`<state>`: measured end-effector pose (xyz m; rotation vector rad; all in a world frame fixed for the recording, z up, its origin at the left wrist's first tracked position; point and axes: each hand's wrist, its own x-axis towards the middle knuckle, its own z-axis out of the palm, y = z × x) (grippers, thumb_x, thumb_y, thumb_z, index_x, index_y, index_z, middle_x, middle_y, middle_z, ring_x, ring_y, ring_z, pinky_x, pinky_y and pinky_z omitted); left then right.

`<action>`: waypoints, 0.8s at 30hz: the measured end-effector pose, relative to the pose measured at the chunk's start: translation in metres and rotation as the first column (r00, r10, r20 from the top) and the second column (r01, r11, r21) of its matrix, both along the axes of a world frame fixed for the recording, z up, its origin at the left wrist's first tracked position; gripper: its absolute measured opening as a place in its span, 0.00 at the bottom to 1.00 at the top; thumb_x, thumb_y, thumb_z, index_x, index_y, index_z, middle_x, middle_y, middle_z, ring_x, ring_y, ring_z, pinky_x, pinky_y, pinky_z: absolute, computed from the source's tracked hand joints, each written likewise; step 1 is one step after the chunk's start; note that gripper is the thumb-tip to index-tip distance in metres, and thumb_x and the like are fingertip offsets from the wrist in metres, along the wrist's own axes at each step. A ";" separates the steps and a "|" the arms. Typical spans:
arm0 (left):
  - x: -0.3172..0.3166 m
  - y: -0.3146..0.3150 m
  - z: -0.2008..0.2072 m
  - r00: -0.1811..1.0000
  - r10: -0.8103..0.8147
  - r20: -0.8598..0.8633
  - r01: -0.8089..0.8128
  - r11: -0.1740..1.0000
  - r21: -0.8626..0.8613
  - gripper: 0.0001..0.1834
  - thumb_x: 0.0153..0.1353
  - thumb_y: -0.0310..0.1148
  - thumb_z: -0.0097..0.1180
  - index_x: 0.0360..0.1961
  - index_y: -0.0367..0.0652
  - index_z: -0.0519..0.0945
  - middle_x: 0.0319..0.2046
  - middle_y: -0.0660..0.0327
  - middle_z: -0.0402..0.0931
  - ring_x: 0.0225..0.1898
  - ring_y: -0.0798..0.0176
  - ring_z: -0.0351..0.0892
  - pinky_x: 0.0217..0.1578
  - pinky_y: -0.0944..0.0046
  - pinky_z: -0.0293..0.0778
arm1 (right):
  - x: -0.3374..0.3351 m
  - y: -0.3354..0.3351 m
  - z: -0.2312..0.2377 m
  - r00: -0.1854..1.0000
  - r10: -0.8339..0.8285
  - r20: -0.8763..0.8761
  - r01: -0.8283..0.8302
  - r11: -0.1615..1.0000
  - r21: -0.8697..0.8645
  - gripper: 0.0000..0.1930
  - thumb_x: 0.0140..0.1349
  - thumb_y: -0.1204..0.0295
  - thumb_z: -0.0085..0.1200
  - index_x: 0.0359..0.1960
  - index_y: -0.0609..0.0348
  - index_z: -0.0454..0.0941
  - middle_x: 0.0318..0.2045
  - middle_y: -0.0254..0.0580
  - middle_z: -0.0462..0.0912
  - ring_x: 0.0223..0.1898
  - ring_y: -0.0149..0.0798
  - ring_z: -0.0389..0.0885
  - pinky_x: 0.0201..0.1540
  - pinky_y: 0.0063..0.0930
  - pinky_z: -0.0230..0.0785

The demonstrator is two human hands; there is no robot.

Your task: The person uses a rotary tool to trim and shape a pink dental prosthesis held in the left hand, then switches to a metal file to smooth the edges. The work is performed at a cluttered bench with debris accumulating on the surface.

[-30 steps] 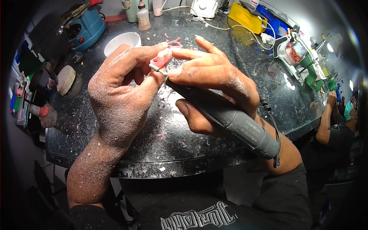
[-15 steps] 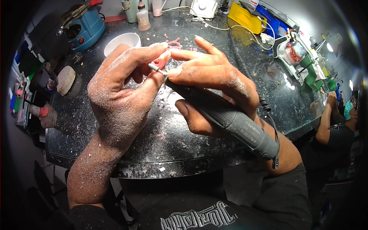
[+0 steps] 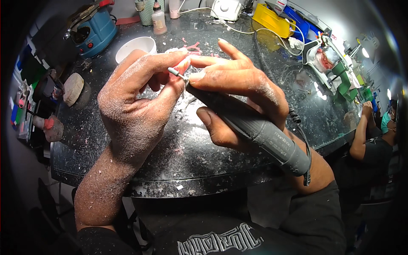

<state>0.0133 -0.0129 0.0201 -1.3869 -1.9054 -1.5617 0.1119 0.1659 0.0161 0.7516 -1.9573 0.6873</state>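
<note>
My left hand [image 3: 138,100], dusted with white powder, pinches a small pink denture [image 3: 184,66] between thumb and fingers. Most of the denture is hidden behind the fingers. In my right hand [image 3: 250,85] lies a dark grey rotary handpiece [image 3: 278,144], its cord hanging from the rear end near my wrist. A grey cylindrical grinding bit [image 3: 174,72] on its tip points up and left, over my left thumb and right by the denture. Whether the bit touches the denture I cannot tell. My right fingertips are close against the left hand's fingers.
Dust and pink shavings [image 3: 193,47] cover the black table [image 3: 106,148]. A white bowl [image 3: 136,47] stands behind my left hand, near a blue machine [image 3: 91,34] and a dropper bottle [image 3: 159,21]. Yellow bin [image 3: 272,21] at back right; another person [image 3: 369,136] sits far right.
The handpiece and my right hand have shifted slightly to the right, and the bit sits a little higher. Less of the pink denture shows now. My left hand has barely moved.
</note>
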 end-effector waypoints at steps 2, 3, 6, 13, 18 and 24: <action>-0.001 0.001 -0.001 1.000 0.017 -0.015 -0.016 0.999 0.036 0.17 0.53 0.16 0.67 0.45 0.39 0.87 0.31 0.65 0.77 0.31 0.74 0.76 0.34 0.74 0.73 | -0.001 -0.001 0.000 1.000 0.011 0.000 -0.011 1.000 -0.002 0.25 0.48 0.79 0.70 0.51 0.58 0.77 0.45 0.45 0.88 0.56 0.54 0.84 0.70 0.65 0.57; -0.002 0.002 -0.002 1.000 0.018 -0.016 -0.017 0.999 0.049 0.17 0.53 0.17 0.67 0.45 0.39 0.87 0.31 0.65 0.78 0.31 0.74 0.76 0.33 0.74 0.72 | -0.002 -0.001 0.000 1.000 0.015 0.000 -0.015 1.000 -0.002 0.25 0.48 0.79 0.70 0.51 0.58 0.77 0.45 0.46 0.88 0.56 0.54 0.84 0.70 0.66 0.57; -0.002 0.001 -0.002 1.000 0.007 -0.018 -0.006 0.999 0.051 0.16 0.54 0.18 0.67 0.45 0.39 0.87 0.30 0.66 0.78 0.30 0.75 0.75 0.32 0.74 0.72 | -0.001 -0.003 -0.002 1.000 0.007 0.005 -0.007 1.000 -0.006 0.25 0.49 0.78 0.70 0.50 0.58 0.77 0.44 0.46 0.88 0.56 0.54 0.84 0.70 0.66 0.56; -0.006 0.001 -0.009 0.998 0.020 0.061 -0.024 0.997 0.073 0.15 0.54 0.19 0.69 0.44 0.39 0.87 0.30 0.66 0.79 0.30 0.76 0.75 0.32 0.74 0.72 | -0.004 0.000 -0.005 0.998 0.043 -0.051 -0.046 0.997 -0.062 0.23 0.53 0.77 0.67 0.51 0.62 0.74 0.45 0.50 0.86 0.56 0.55 0.84 0.69 0.64 0.59; -0.002 0.002 -0.005 0.991 -0.017 0.135 0.013 0.999 0.034 0.16 0.57 0.20 0.66 0.48 0.39 0.86 0.33 0.64 0.81 0.32 0.74 0.77 0.36 0.74 0.73 | -0.003 0.001 -0.003 0.997 0.042 -0.064 -0.044 0.999 -0.020 0.22 0.57 0.77 0.64 0.52 0.66 0.71 0.46 0.53 0.84 0.55 0.54 0.84 0.66 0.57 0.67; 0.002 0.011 -0.005 0.986 -0.095 0.136 0.086 0.994 0.073 0.16 0.67 0.25 0.60 0.55 0.38 0.84 0.39 0.59 0.84 0.42 0.71 0.82 0.48 0.70 0.76 | -0.005 0.005 -0.005 0.997 0.008 -0.081 -0.011 0.999 -0.033 0.21 0.58 0.79 0.62 0.52 0.70 0.70 0.47 0.53 0.82 0.56 0.53 0.83 0.65 0.51 0.70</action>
